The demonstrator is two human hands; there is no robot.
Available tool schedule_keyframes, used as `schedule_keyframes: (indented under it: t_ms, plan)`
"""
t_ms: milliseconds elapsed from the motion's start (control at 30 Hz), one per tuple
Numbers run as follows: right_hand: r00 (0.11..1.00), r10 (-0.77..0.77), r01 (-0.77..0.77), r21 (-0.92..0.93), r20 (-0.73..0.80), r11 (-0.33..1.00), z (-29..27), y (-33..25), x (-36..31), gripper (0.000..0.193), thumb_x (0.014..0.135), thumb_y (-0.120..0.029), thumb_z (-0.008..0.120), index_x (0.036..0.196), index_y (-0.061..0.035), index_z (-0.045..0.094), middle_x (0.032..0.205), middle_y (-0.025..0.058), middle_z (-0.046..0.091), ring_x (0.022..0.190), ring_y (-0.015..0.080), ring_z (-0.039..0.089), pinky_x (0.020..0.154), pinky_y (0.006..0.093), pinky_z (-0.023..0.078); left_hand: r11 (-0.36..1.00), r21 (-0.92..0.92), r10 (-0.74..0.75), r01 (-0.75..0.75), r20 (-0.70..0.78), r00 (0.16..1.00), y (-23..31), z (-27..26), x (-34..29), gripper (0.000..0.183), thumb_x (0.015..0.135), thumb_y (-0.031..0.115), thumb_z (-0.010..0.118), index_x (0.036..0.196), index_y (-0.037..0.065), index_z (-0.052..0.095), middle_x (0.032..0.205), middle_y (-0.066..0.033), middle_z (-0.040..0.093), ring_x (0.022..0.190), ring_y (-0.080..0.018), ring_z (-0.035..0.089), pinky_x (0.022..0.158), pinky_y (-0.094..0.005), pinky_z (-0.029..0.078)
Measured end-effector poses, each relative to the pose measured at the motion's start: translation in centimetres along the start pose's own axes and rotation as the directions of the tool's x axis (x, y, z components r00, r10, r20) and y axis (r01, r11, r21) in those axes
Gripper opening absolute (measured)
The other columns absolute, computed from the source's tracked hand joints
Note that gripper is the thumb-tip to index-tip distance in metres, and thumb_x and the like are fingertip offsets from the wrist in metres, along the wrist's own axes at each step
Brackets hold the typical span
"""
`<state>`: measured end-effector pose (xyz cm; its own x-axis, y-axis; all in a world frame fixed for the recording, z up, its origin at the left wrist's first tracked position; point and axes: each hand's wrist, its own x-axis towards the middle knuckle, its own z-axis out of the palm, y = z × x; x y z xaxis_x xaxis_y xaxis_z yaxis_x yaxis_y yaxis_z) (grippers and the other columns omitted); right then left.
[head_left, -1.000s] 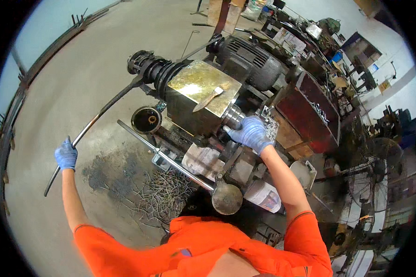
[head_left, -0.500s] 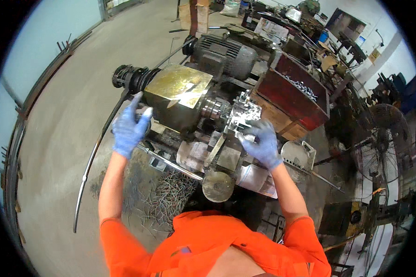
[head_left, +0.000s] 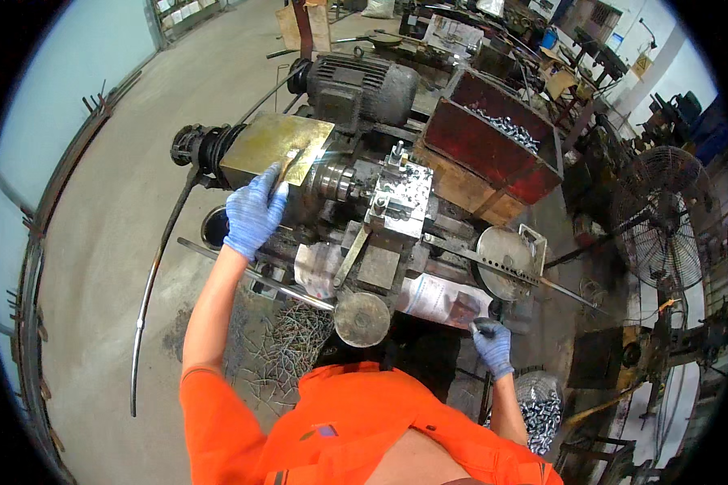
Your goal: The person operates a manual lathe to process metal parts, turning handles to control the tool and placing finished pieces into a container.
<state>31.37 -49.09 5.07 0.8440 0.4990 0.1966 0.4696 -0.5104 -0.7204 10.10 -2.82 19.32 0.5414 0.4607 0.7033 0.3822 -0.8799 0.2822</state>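
Left hand: the gloved left hand [head_left: 255,214] reaches over the near edge of the brass-coloured cover [head_left: 255,145], thumb and forefinger about the handle of a brush; whether they have closed on it I cannot tell
Brush: the small brush [head_left: 289,162] is at the cover's right part, above the machine's box-shaped housing; its pale bristles point away from the person, its handle end is hidden by the glove
Right hand: the gloved right hand [head_left: 493,344] is well apart from the left, low on the right, fingers curled; whether it grasps anything I cannot tell; it is just beside the corner of a printed sheet [head_left: 437,297]
Beneath the right forearm: a basket of small shiny metal pieces [head_left: 542,416], partly hidden by the arm
Spindle: the round metal spindle [head_left: 332,179] juts from the housing's right side; a bright metal block [head_left: 404,198] sits to its right
Near side: a slanting metal bar [head_left: 279,285] runs to a round disc [head_left: 361,319]; thin metal scrap [head_left: 287,347] lies on the floor below
Farther out: a ribbed motor [head_left: 364,85] behind the cover; a dark red bin [head_left: 481,149] holding metal pieces; a caged fan [head_left: 659,218] at far right
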Motion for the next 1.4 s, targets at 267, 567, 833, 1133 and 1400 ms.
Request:
schedule_keyframes:
  t_ms: [267, 567, 833, 1133, 1400]
  plan:
    - [0.982, -0.139, 0.142, -0.014, 0.127, 0.990, -0.1, -5.3, 1.3, 0.010, 0.068, -0.008, 0.072, 0.075, -0.0021, 0.066, 0.078, 0.0117, 0.065, 0.071, 0.0222, 0.063, 0.066, 0.0306, 0.050, 0.985, -0.137, 0.118, -0.101, 0.121, 0.986, 6.7, 3.4, -2.8, 0.022, 0.085, 0.021, 0.055, 0.100, 0.007, 0.061, 0.070, -0.0114, 0.058, 0.058, -0.0280, 0.058, 0.052, -0.0382, 0.045]
    - [0.983, -0.170, 0.169, 0.022, 0.067, 0.985, 0.4, -3.4, 1.1, 0.012, 0.067, -0.011, 0.074, 0.073, -0.0035, 0.066, 0.073, 0.0111, 0.065, 0.068, 0.0230, 0.062, 0.064, 0.0305, 0.049, 0.994, -0.082, 0.090, -0.071, 0.262, 0.961, 6.3, 6.1, -4.2, 0.020, 0.083, 0.020, 0.056, 0.098, 0.008, 0.062, 0.070, -0.0114, 0.058, 0.059, -0.0292, 0.057, 0.051, -0.0386, 0.045]
    - [0.976, -0.200, 0.203, -0.023, 0.088, 0.979, -0.1, -3.9, 2.4, 0.012, 0.069, -0.012, 0.072, 0.074, -0.0038, 0.066, 0.076, 0.0112, 0.065, 0.071, 0.0252, 0.062, 0.068, 0.0320, 0.048, 0.991, -0.127, 0.049, -0.049, -0.001, 0.999, 4.5, -1.0, -2.3, 0.019, 0.083, 0.017, 0.057, 0.100, 0.008, 0.062, 0.071, -0.0119, 0.058, 0.060, -0.0289, 0.058, 0.053, -0.0384, 0.045]
    - [0.993, -0.089, 0.095, -0.080, 0.073, 0.992, -2.2, -5.1, 3.4, 0.010, 0.069, -0.009, 0.071, 0.074, -0.0031, 0.066, 0.081, 0.0101, 0.066, 0.073, 0.0205, 0.061, 0.063, 0.0292, 0.047, 0.999, -0.048, 0.011, -0.016, -0.109, 0.994, 0.2, -0.8, 0.9, 0.021, 0.085, 0.017, 0.055, 0.099, 0.004, 0.064, 0.083, -0.0157, 0.064, 0.070, -0.0299, 0.063, 0.062, -0.0367, 0.049]
    - [0.989, -0.145, 0.145, -0.040, 0.000, 0.989, -3.7, -2.4, 4.2, 0.013, 0.072, -0.012, 0.073, 0.077, -0.0018, 0.066, 0.070, 0.0061, 0.063, 0.061, 0.0096, 0.053, 0.056, 0.0262, 0.043, 0.996, 0.000, -0.084, 0.085, 0.086, 0.993, -1.1, -0.5, 0.8, 0.030, 0.086, 0.028, 0.056, 0.110, 0.010, 0.061, 0.090, -0.0161, 0.064, 0.075, -0.0287, 0.063, 0.065, -0.0348, 0.050]
